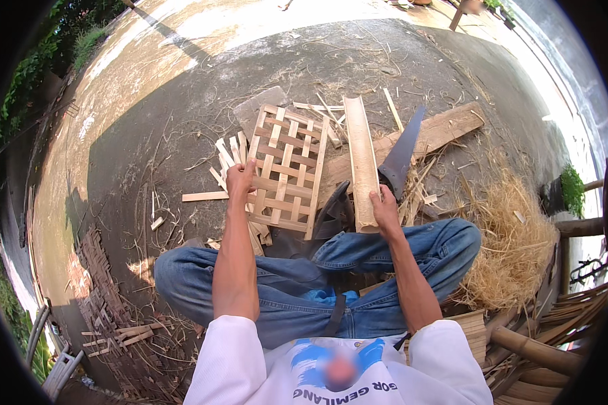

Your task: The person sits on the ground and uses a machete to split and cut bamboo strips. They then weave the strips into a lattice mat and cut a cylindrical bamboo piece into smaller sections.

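Observation:
My left hand [240, 181] grips the left edge of a woven bamboo lattice panel [284, 165], a framed rectangle of crossed flat strips held upright in front of me. In my right hand [386, 209] is a split bamboo piece [361, 162], long and trough-shaped, its pale hollow face toward me. The fingers wrap around its lower right edge. A gap separates the panel from the split bamboo. Behind the panel, several loose bamboo strips [231, 152] fan out on the ground, partly hidden. Just right of the split bamboo lies a handsaw [405, 152] with a dark handle.
A wooden plank [446, 129] lies slantwise under the saw. To the right is a heap of straw-like shavings [510, 243], with bamboo poles [540, 349] nearer me. Rough brown scraps [111, 314] cover the ground at left. A flat grey slab [258, 104] sits beyond the panel.

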A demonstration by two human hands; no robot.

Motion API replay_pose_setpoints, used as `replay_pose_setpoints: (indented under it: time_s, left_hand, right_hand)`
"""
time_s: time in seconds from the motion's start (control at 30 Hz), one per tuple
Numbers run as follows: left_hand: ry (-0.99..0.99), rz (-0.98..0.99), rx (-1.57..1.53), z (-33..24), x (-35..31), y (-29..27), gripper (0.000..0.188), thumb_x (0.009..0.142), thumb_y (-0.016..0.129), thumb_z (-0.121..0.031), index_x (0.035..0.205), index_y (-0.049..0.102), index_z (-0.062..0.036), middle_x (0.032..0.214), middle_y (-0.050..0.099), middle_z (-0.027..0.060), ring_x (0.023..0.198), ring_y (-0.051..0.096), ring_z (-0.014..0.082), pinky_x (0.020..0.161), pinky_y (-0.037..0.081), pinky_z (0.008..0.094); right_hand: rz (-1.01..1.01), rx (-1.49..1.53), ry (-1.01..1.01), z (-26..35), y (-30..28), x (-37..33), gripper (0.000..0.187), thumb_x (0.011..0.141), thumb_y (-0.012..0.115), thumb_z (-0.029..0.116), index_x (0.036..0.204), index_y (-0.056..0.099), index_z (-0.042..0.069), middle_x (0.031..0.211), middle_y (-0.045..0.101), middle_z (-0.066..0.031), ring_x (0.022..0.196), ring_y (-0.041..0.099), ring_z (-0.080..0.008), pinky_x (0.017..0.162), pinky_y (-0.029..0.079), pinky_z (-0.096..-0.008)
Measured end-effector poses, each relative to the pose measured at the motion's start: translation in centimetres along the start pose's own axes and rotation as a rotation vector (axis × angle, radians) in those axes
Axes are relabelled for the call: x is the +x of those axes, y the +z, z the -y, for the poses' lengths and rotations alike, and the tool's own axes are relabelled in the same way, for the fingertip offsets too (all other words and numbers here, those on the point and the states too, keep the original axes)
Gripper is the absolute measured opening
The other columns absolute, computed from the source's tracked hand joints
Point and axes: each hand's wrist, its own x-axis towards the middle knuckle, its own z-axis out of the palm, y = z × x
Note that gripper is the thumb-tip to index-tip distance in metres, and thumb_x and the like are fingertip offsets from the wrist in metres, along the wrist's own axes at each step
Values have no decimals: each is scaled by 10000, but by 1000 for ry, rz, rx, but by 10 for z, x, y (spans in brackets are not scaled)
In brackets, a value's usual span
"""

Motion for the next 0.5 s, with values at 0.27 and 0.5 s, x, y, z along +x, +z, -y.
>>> replay_pose_setpoints:
  time_s: [0.27, 0.5]
  left_hand:
    - [98, -18, -119, -19, 3, -14, 380, 885, 779, -405, 825, 694, -40, 661, 653, 41, 452, 480, 107, 395, 360, 296]
    - [-29, 86, -416, -18, -18, 18, 345, 915, 760, -392, 834, 667, -70, 731, 653, 34, 486, 502, 99, 381, 367, 253]
  right_hand:
    - [-11, -78, -77, -2, -5, 0, 334, 973, 562, 151, 1245, 541, -42, 1145, 644, -180, 1054, 612, -246, 945, 470, -362]
    - [-11, -198, -162, 30, -5, -14, 357, 966, 505, 140, 1279, 487, -30, 1151, 635, -283, 1094, 629, -422, 952, 471, -460]
